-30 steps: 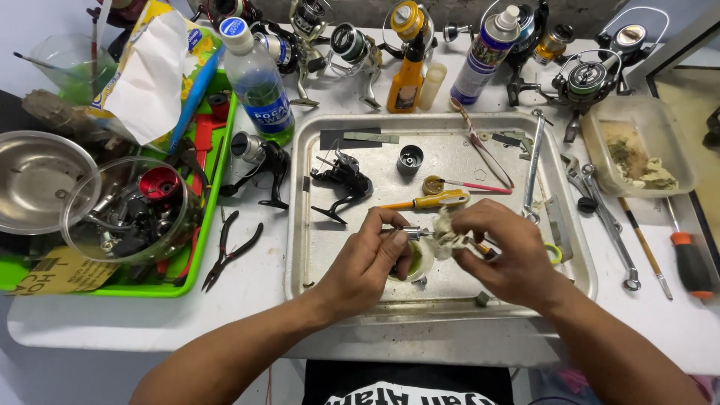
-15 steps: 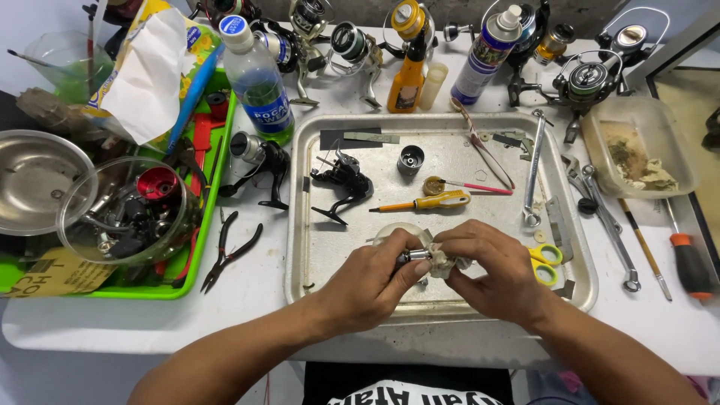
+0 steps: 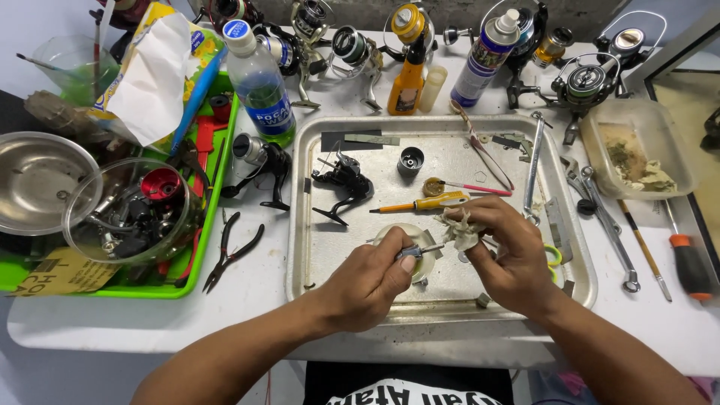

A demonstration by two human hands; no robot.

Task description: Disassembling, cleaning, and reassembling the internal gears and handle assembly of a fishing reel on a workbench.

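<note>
My left hand pinches a small metal shaft part over a metal tray, just above a round pale cup. My right hand holds a crumpled off-white rag right beside the shaft's tip. Both hands hover low over the tray's front middle. A yellow-handled screwdriver lies just beyond them, next to a black reel body.
Left of the tray lie black pliers, a green tray holding a glass bowl of parts, and a steel bowl. Bottles, spray cans and several fishing reels line the back. Wrenches and a red screwdriver sit right.
Both hands have dropped nearer the tray's front edge. The rag, earlier wrapped over the part between both hands, now sits in my right hand, and the metal shaft shows in my left.
</note>
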